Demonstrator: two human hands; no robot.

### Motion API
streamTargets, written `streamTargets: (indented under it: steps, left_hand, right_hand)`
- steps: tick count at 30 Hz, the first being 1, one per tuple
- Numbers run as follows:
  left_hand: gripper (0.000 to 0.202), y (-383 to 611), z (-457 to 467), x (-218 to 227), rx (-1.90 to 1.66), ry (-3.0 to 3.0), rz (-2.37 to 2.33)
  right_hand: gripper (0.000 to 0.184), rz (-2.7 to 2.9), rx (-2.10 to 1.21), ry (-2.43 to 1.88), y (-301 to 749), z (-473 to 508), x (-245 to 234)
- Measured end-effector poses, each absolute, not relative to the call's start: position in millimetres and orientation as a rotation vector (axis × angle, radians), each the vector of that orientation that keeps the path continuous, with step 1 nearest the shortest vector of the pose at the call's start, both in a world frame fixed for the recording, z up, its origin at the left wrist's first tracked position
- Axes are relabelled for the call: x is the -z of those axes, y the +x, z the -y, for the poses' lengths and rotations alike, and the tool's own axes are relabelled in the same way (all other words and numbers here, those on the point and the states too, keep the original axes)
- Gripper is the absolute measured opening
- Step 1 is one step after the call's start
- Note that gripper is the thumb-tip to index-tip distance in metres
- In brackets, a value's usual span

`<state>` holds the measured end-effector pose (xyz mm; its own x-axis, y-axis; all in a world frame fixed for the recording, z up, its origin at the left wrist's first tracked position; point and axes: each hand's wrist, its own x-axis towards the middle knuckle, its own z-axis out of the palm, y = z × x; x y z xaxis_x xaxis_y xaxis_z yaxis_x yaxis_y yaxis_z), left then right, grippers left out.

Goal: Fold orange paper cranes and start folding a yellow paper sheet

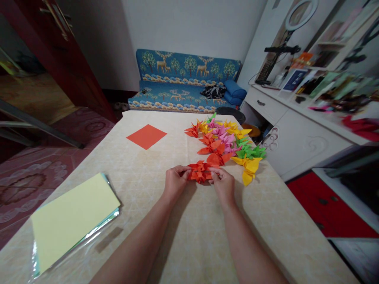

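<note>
Several red folded paper cranes [200, 172] lie bunched together on the table between my two hands. My left hand [177, 178] pinches the left end of this bunch between thumb and fingers. At the right end, my right hand [222, 182] closes its fingertips on the red paper. Just beyond my right hand spreads a pile of folded paper cranes [226, 138] in red, pink, yellow and green. A yellow crane [249, 169] sits at the pile's near right edge. To the far left of my hands a square red sheet [147, 137] lies flat.
A stack of pale yellow and green paper [75, 217] in clear wrapping lies at the table's near left. Behind the cloth-covered table [142, 177] stands a blue patterned sofa [186, 81]. A white cabinet [302, 134] with cluttered items is on the right, a dark stool [229, 114] beyond the table.
</note>
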<state>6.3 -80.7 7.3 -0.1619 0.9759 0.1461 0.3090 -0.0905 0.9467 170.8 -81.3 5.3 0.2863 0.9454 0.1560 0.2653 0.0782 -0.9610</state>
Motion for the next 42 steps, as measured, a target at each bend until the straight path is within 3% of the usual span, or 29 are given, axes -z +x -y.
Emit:
streamTargets:
  steps: [9, 14, 18, 28, 42]
  left_hand:
    - [0.02, -6.5, 77.8, -13.2, -1.401, 1.306, -1.596]
    - [0.02, -26.8, 67.0, -12.0, -1.671, 1.242, -1.66]
    - [0.023, -41.2, 52.3, -14.2, -1.77, 1.155, -1.729]
    - [0.017, -40.9, -34.4, -16.6, -1.471, 1.351, -1.729]
    - [0.017, -26.4, -84.5, -27.6, -1.205, 1.567, -1.734]
  right_hand:
    - [0.026, 1.239, -0.756, -1.318, 148.7, 69.3, -1.0]
    - [0.024, 1.476, -0.409, -1.135, 112.9, 37.1, -4.5]
    - [0.025, 1.559, -0.403, -1.117, 90.5, 7.9, -15.0]
    - [0.028, 1.756, -0.295, -1.518, 112.8, -63.1, -29.8]
    - [0.032, 2.029, -0.015, -1.846, 122.7, -82.0, -44.0]
